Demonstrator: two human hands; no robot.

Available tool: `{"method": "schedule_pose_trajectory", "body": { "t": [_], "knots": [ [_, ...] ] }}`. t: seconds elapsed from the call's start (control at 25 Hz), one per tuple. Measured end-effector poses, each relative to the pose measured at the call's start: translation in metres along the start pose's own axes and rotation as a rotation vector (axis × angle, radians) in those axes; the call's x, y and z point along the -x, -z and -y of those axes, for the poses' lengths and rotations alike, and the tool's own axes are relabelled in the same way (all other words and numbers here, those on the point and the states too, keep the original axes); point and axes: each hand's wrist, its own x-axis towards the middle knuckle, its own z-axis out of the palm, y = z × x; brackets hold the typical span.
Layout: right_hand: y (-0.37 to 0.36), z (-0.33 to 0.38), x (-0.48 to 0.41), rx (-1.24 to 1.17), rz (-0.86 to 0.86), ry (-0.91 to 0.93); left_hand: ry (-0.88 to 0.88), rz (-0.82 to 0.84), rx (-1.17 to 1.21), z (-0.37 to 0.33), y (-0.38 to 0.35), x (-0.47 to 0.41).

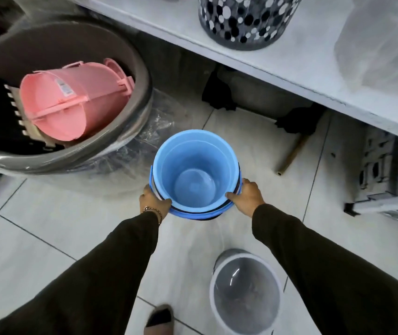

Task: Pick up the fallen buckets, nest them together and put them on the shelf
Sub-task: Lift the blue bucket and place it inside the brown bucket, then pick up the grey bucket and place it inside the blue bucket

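Both hands clamp the blue bucket stack's rim, left hand (153,200) and right hand (247,195) either side, the stack (195,170) between them above the floor. Nesting looks done; next, lift to the shelf (289,66) ahead. One grey bucket (245,290) sits behind the right hand, unnested.

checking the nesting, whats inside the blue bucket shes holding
Nothing loose: the blue bucket shows only its bare floor. Rims stacked beneath its lip suggest more buckets nested under it, but their insides are covered.
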Motion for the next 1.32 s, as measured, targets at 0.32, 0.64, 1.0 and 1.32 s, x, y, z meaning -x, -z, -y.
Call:
{"method": "schedule_pose_trajectory", "body": {
  "t": [0.32, 0.64, 1.0, 1.32],
  "knots": [
    [0.005, -0.102, 0.057, -0.119, 0.024, -0.269, 0.332, 0.373, -0.169, 0.059, -0.039, 0.078],
    [-0.077, -0.282, 0.136, -0.171, 0.121, -0.712, 0.064, 0.419, -0.408, 0.164, -0.162, 0.118],
    [0.068, -0.173, 0.162, -0.299, -0.578, -0.026, -0.494, 0.169, 0.122, 0.038, -0.138, 0.183],
    [0.147, 0.029, 0.131, -0.179, -0.672, 0.512, -0.6, -0.08, 0.584, -0.08, -0.023, 0.166]
  ]
}}
